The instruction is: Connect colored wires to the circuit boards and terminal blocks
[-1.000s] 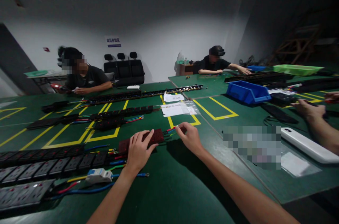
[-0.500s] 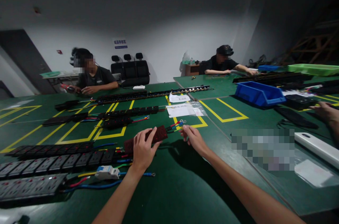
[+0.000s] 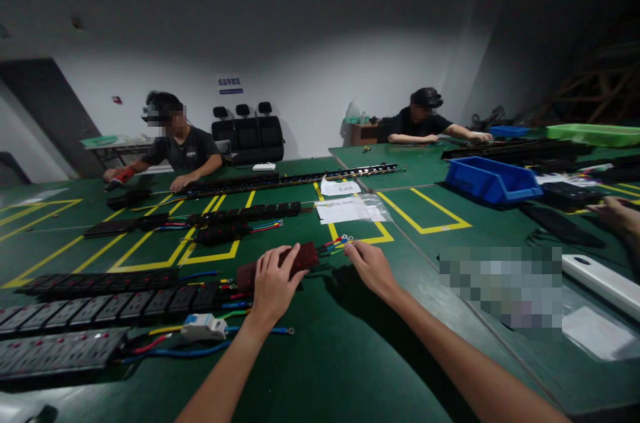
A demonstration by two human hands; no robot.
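Observation:
My left hand [image 3: 274, 281] is closed over a short dark red socket strip [image 3: 309, 255], with the thumb on its near side and the fingers across its top. From the strip's right end come several coloured wires [image 3: 334, 244] with ring terminals. My right hand [image 3: 369, 268] is in a pinch at the end of the green-yellow wire [image 3: 338, 251]; its fingertips hide the wire's tip. Left of my hands lie black socket strips [image 3: 115, 306] in rows. A white circuit breaker [image 3: 204, 326] is wired in near the closest strip.
Yellow tape [image 3: 425, 229] marks boxes on the green table. Paper labels [image 3: 340, 209] lie ahead, a blue bin [image 3: 493, 179] and a white bar [image 3: 600, 286] to the right. Two people work across the table; another person's hand [image 3: 617, 215] shows at the right edge.
Both my hands keep nearly the same pose on the strip and wire. The person at far left has spread their arms, moving a red tool leftward and laying the other hand near the long strip.

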